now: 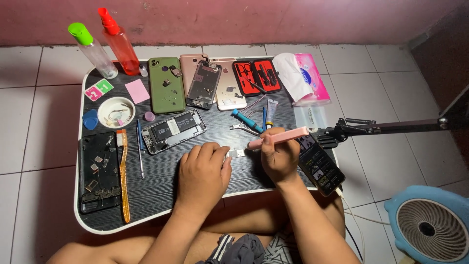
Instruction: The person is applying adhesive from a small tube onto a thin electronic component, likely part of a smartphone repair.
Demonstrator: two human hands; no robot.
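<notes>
My left hand (202, 173) rests knuckles-up on the dark lap table (156, 190), its fingers pinching a small silver part (237, 153) against the tabletop. My right hand (278, 156) grips a pink brush-like tool (278, 138), angled with its lower tip close to that part. An opened phone body (173, 130) with its battery showing lies just left of my left hand. Pliers (243, 128) and a blue screwdriver (246, 121) lie just beyond the part.
Two spray bottles (105, 46), a green phone case (166, 84), phone shells (207, 83), a red tool kit (256, 76), a tissue pack (305, 78), a white dish (116, 112), an orange toothbrush (123, 171), a black mat (98, 171). A phone (320, 166) sits on a stand arm; a fan (430, 227) is on the floor.
</notes>
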